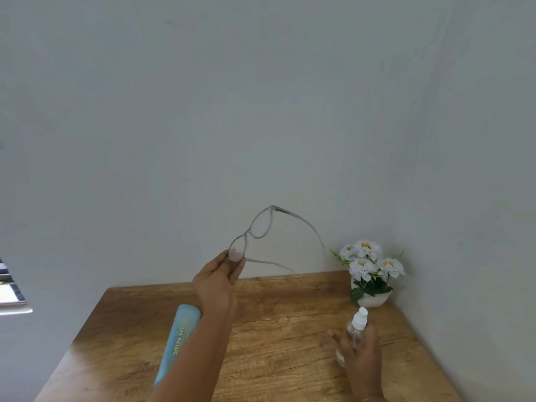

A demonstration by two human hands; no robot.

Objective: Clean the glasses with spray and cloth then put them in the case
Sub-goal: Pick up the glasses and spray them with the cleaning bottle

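Glasses (pixel 247 234), temples open, raised above the table (pixel 290 329), one lens pinched between thumb and fingers of my left hand (pixel 216 281). My right hand (pixel 361 352) curls its fingers round the bottle (pixel 358 320) near the table's right side.

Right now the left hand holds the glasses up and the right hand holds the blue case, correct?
No. The head view shows the right hand gripping the spray bottle; the blue case lies on the table. The left hand does hold the glasses up.
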